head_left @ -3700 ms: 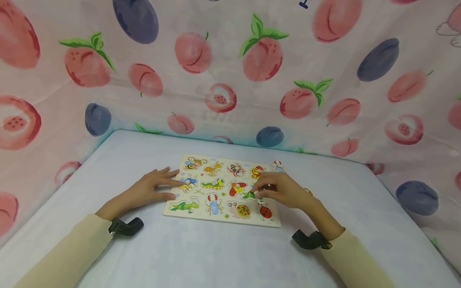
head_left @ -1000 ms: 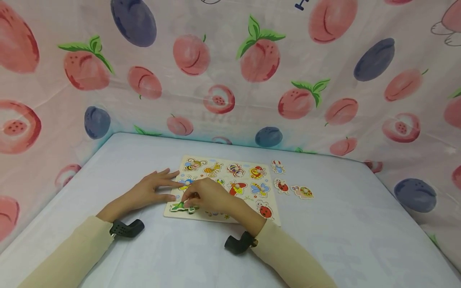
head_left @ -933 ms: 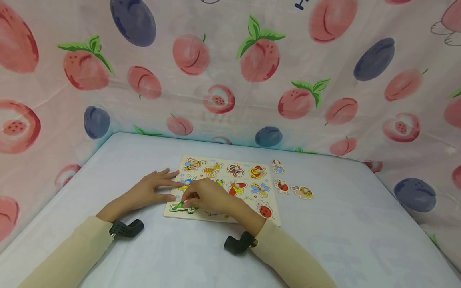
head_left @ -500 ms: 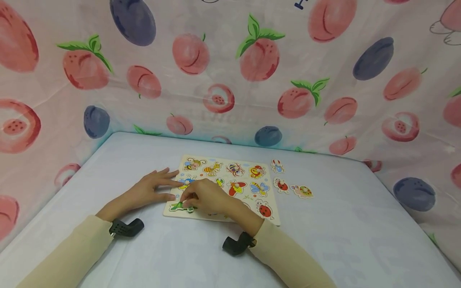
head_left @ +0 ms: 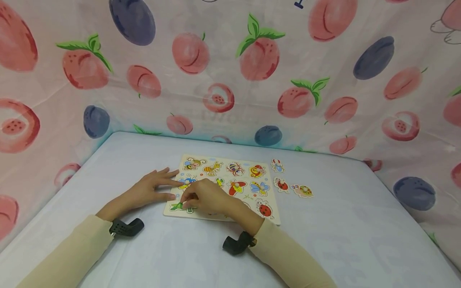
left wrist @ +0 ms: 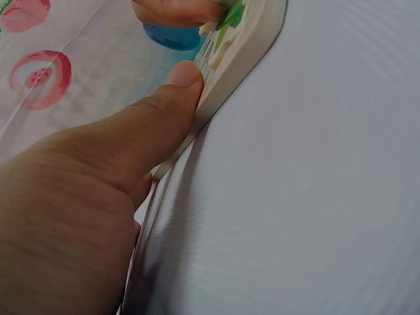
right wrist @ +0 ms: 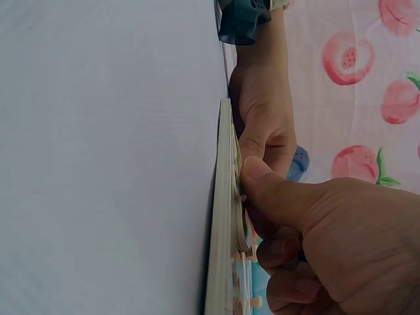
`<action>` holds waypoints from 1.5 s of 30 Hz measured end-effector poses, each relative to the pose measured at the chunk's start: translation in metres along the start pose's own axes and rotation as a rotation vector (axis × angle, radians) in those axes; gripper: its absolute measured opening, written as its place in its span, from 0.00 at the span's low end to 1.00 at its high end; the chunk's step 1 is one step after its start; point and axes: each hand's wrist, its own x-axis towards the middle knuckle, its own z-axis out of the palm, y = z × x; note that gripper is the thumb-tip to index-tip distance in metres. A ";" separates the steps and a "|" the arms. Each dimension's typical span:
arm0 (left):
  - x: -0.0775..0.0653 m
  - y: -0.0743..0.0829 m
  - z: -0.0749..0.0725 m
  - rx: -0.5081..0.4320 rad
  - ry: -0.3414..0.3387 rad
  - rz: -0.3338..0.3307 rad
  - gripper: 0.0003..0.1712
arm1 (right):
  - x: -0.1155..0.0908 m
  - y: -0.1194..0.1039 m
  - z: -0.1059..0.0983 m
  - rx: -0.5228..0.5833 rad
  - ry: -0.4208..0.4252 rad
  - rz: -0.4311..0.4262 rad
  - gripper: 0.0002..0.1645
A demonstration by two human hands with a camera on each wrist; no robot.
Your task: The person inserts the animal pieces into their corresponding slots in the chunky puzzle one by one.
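A wooden insect peg puzzle board (head_left: 271, 201) lies on the white cloth. My right hand (head_left: 207, 196) pinches a green grasshopper puzzle piece (head_left: 176, 207) between thumb and fingers over the board's lower left corner; the hand hides part of the piece and the pictures around it. In the left wrist view the green piece (left wrist: 231, 20) shows close on the board near its edge. My left hand (head_left: 151, 186) rests along the board's left side with spread fingers, fingertips on its surface near the blue insect piece (head_left: 187, 183). In the right wrist view my right thumb (right wrist: 257, 167) is right at the board's face.
Right of the board lie a stag beetle piece (head_left: 277, 165), a ladybug piece (head_left: 281, 185) and a snail piece (head_left: 302, 191). A printed ladybug (head_left: 264, 209) shows at the board's lower right. A fruit-patterned curtain (head_left: 230, 128) stands behind the table.
My right hand has carried the grasshopper piece from the board's right side to its lower left corner. Over the last second the piece has turned and settled slightly there. My left hand stays put.
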 end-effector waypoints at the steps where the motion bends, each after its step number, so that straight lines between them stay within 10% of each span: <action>1: 0.000 0.000 0.000 -0.003 0.000 0.000 0.27 | 0.000 0.000 0.000 0.002 -0.001 0.000 0.07; 45: -0.001 0.000 0.002 -0.003 0.016 0.020 0.26 | -0.007 0.000 0.007 0.092 -0.007 0.039 0.04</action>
